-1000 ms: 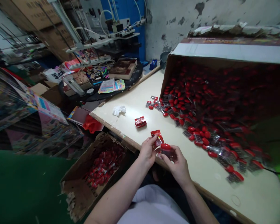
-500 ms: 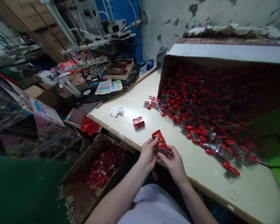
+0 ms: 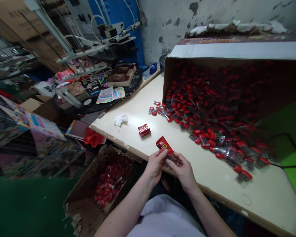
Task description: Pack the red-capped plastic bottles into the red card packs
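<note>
My left hand (image 3: 154, 166) pinches a red foil packet (image 3: 164, 144) by its lower end. My right hand (image 3: 184, 170) holds a small clear plastic pack with a red cap (image 3: 171, 160) against it, and the packet hides the cap. Both hands are just above the front edge of the cream table (image 3: 135, 112). A small stack of red packets (image 3: 144, 130) lies ahead of them. Further right, a tipped carton (image 3: 224, 95) spills many red-capped clear packs (image 3: 207, 141) onto the tabletop.
A white glove (image 3: 120, 120) lies on the table. Below its edge at left, an open cardboard box (image 3: 108, 187) holds red packets. A round table crowded with papers and tools (image 3: 120, 79) and a machine with tubing (image 3: 113, 36) stand behind.
The red foil packet now covers the red cap, which showed below it a second ago. My hands have drawn closer together. The whole scene has shifted slightly left in view.
</note>
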